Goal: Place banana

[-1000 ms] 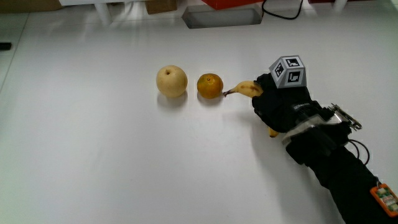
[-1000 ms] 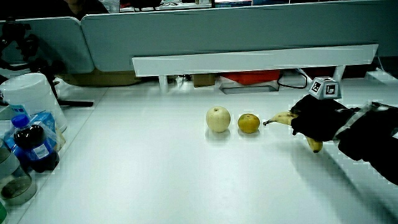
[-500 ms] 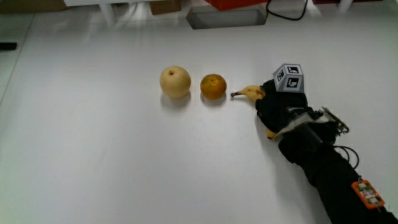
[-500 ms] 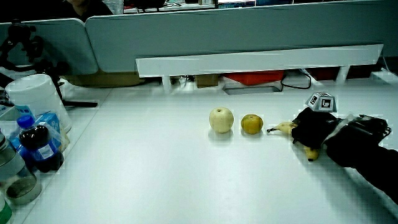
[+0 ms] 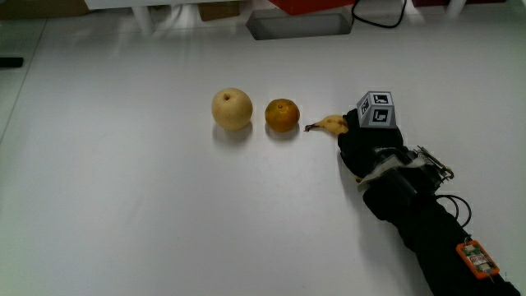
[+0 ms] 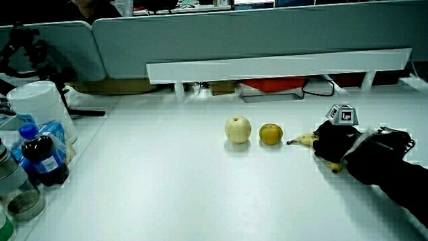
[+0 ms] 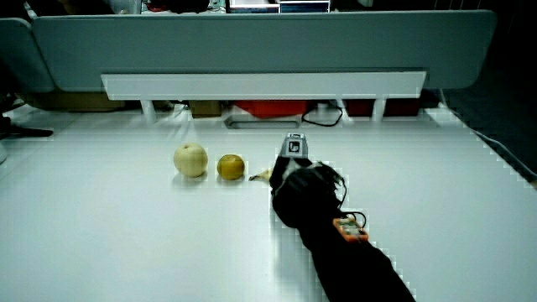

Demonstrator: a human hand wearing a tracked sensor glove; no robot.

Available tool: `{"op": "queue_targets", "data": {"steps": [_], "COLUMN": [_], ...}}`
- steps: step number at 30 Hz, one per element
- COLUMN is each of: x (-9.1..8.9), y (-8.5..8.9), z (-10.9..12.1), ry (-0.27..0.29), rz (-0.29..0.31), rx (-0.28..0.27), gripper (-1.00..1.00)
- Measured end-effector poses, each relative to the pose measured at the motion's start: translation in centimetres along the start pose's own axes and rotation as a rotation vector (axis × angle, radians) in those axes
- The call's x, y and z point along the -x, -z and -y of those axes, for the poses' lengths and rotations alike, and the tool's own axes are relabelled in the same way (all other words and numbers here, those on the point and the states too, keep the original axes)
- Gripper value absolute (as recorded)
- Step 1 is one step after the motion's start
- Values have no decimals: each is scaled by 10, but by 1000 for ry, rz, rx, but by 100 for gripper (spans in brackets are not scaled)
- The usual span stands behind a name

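My hand lies low over the banana, down on the white table, and my fingers are curled around the fruit's middle, so only its two ends show: the stem end pokes out toward the orange, and a small yellow tip peeks from under my palm nearer to me. In a side view the same holds, with the banana reaching out from my glove at table level and its other tip just showing beneath. I judge the banana is resting on the table, or all but resting, though my hand hides the contact itself. I hold it with the stem pointing at the orange because that continues the line already there: the pale round fruit, perhaps a pear, then the orange just beside it, then the banana near the orange but apart from it. The marker cube sits on the back of my hand, facing up. What seems left is to loosen my grip without nudging the banana into the orange.
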Motion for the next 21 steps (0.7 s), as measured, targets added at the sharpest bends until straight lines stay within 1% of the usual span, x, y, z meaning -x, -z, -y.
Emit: {"op": "queue_targets", "data": {"steps": [2,3,4,5,6,7,9,10,11,13,14,15,16,17,18,19,21], "x": [-1,-1,-1,-1,-1,-2,-2,-4,-3,-2,-2,-4,-4,-6,-7,-8,-10], "y": [1,0,-1,0,1,3,0,4,3,3,4,6,4,6,6,7,7], "z": [-1,-1,0,-1,-1,-2,0,-3,-1,1,1,-2,1,-1,-2,-2,0], "ry": [-3,-9,-8,-12,7,7,-9,9,-7,-4,-8,-19,-7,-4,-3,-14,-18], "rz": [-3,-11,-7,-1,5,6,-6,1,-3,15,11,-5,9,0,-1,-9,-21], "rx": [1,10,2,13,3,7,3,14,7,4,2,28,-9,15,23,32,19], "gripper": [0,0,0,-5,-9,-14,-23,-27,-32,-41,-45,-50,-55,-59,-64,-68,-77]}}
